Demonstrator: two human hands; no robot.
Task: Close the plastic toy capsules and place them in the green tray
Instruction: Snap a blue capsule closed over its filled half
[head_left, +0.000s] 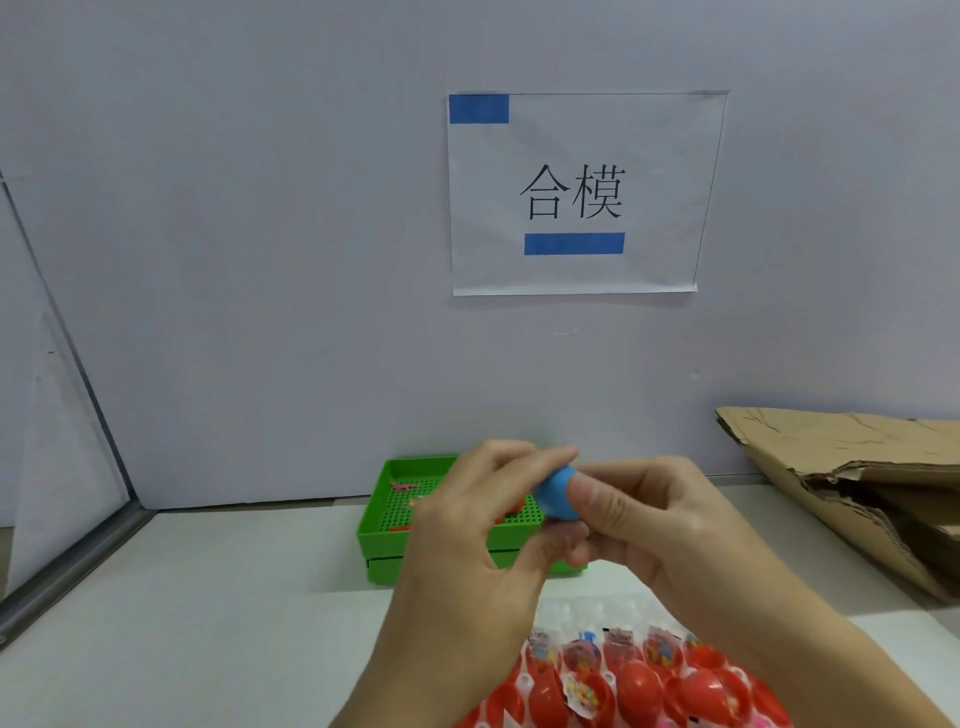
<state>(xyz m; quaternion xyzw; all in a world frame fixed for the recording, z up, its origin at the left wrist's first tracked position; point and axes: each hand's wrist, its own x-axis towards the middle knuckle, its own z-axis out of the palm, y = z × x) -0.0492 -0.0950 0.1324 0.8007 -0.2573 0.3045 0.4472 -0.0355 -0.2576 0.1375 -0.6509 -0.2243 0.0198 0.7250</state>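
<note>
The tabletop (208, 597) carries everything within reach of both arms, so no step requires me to lean. A torn cardboard box (852, 483) lies at the far right, well apart from the work. The green tray (379, 525) stands against the back wall directly ahead; its position just behind my hands keeps the transfer short once a capsule is closed. A few small items, among them a pink figure (404, 487), already lie on its perforated floor. The supply of red capsules (639, 686) lies nearest to me, below my wrists, many of them open with packaged contents showing, so the next one can be drawn without moving. I hold the blue capsule (555, 491) raised above the near edge of the tray, between both hands, so that opposing pressure can seat the halves. My left hand (467, 540) curls its fingers over the top and far side; my right hand (649, 525) presses its thumb on the near face with its fingers underneath. Both grips are closed firmly on the capsule. I cannot tell whether the seam is fully shut, since my fingers cover it.
</note>
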